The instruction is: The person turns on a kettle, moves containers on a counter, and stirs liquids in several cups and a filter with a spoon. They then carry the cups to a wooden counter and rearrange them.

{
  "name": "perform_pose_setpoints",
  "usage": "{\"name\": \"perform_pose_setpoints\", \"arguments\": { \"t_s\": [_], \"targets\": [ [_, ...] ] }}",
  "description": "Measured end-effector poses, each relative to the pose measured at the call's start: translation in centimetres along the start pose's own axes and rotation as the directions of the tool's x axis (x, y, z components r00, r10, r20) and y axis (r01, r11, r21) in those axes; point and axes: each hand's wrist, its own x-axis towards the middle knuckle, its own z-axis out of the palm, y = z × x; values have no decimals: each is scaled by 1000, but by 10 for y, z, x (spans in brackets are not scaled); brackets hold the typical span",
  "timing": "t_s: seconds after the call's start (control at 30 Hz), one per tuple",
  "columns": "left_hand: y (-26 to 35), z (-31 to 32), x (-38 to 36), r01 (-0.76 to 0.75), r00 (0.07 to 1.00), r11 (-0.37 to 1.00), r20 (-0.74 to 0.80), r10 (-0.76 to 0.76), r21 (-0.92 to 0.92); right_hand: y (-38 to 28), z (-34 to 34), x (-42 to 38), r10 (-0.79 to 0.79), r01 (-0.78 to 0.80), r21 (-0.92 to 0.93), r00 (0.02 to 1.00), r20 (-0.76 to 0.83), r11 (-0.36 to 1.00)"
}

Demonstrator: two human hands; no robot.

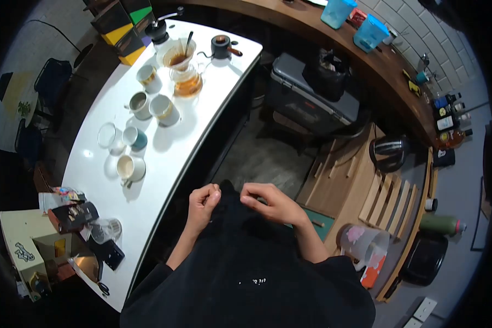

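My left hand (203,205) is held in front of my dark shirt, its fingers curled in and the thumb pressed against them. Nothing shows sticking out of it. To its right, apart from it, my right hand (273,203) is loosely closed, fingers bent and thumb tucked under, with nothing visible in it. Left of both hands is the white table (167,158). The mug (130,168) nearest my left hand has a light inside. Beyond it are a blue cup (134,138), a clear glass (107,134) and several patterned cups (161,107).
A glass server (187,83) with amber liquid and a dripper (179,54), a small burner (222,47) and a hand grinder (157,33) stand at the far end. A phone (110,253) lies near. On my right are a slatted rack (391,205), a kettle (389,153) and a plastic pitcher (363,243).
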Motion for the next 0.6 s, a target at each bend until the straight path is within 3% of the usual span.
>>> {"name": "perform_pose_setpoints", "arguments": {
  "t_s": [0.07, 0.13, 0.27, 0.47, 0.6],
  "targets": [
    [-2, 0, 29, -68, 998, 998, 18, 68, 10, 9, -22, 17, -16, 16, 27, 1000, 17, 1000],
    [3, 4, 50, -3, 1000, 992, 3, 3, 126, 18, -43, 29, 158, -158, 39, 987, -16, 987],
    [6, 15, 89, -42, 999, 987, -23, 46, 158, 41, -87, 48, 48, -48, 103, 999, 6, 993],
    [-19, 57, 161, -22, 984, 973, -166, 61, 229, 66, -174, 91, 58, -71, 182, 996, 75, 981],
    [-19, 113, 211, -43, 954, 998, -294, 52, 35, 64, -248, 121, -18, -12, 123, 971, 237, 992]
  ]
}}
